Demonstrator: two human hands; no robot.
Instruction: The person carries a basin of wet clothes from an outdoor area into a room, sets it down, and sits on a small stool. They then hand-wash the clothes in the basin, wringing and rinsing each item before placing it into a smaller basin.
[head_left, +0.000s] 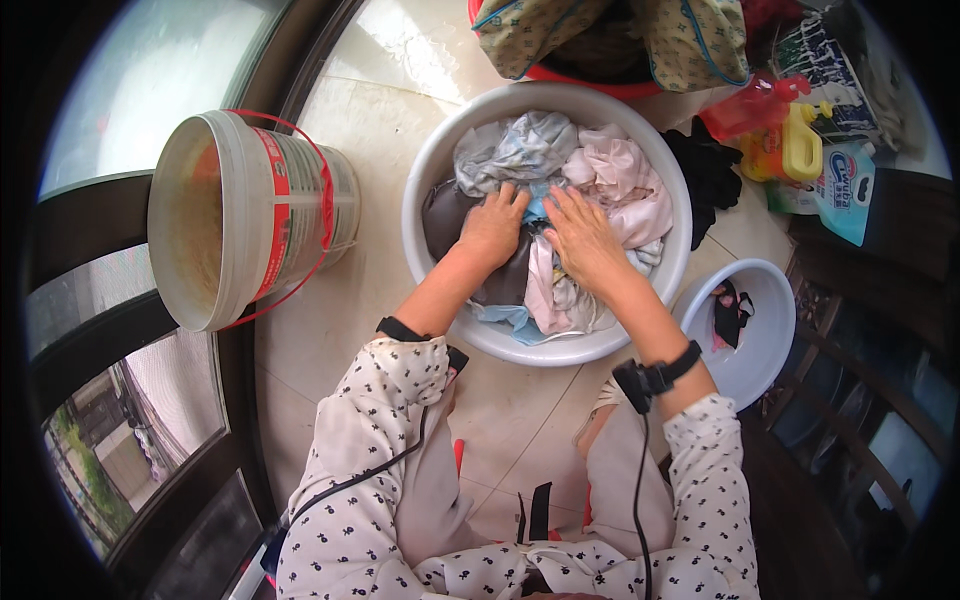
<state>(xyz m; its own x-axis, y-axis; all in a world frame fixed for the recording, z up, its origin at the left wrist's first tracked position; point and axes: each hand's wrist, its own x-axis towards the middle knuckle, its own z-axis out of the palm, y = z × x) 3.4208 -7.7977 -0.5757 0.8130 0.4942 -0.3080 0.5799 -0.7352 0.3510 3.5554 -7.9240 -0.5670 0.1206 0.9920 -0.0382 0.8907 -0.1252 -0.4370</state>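
A large pale plastic basin (545, 355) full of damp-looking clothes is on the floor before me. My left hand (495, 227) lies on the laundry near its middle, close to a dark grey garment (447, 223); whether its fingers hold any cloth is unclear. Beside it, my right hand (582, 236) rests palm down with fingers apart. Between the fingertips shows a bit of blue cloth (535, 206). A grey-white patterned garment (517, 150) is bunched at the far side, with a pale pink one (611, 169) to its right. Light blue cloth (517, 322) lies at the near rim.
To the left a white bucket (292, 210) with a red handle lies on its side. A small bluish basin (776, 315) holds dark and pink cloth. Black cloth (701, 180), a yellow bottle (784, 146) and a refill pouch (844, 191) are at right. Behind stands a red tub (630, 91).
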